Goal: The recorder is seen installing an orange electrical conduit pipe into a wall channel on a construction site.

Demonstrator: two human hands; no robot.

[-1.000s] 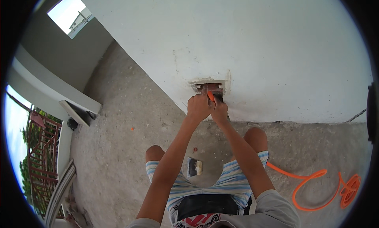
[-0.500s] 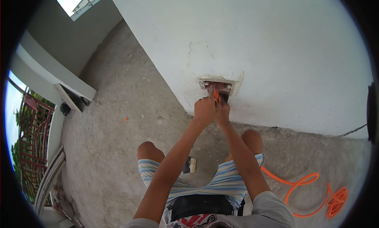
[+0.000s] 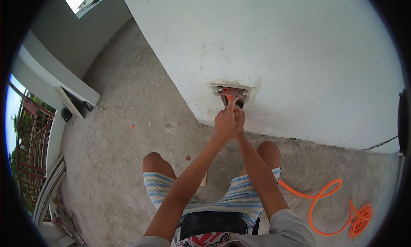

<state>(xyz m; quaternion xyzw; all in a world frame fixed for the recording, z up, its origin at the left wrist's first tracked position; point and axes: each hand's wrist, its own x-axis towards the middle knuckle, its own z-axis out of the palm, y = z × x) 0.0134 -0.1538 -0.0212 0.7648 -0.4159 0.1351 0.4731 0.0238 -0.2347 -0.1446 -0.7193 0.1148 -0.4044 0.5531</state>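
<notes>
Low in the white wall is a rectangular cut-out with a reddish-brown electrical box set in it. A short orange tube reaches into the box, its round end showing near the top left. My left hand is closed around the tube's lower part, fingers pointing up at the opening. Pressed against it on the right is my right hand, its fingers also closed at the tube and partly hidden by the left. A dark patch lies beside the fingers at the cut-out's lower right; I cannot tell what it is.
A loose coil of orange hose lies on the rough concrete floor at my right. Between my knees a pale block shows partly behind my left forearm. A small reddish round piece lies near my left knee. A board leans at the far left.
My hands have drawn slightly down from the box, showing more of its inside and the tube's round end. The left fingers no longer cover the opening. The whole view has shifted a little.
</notes>
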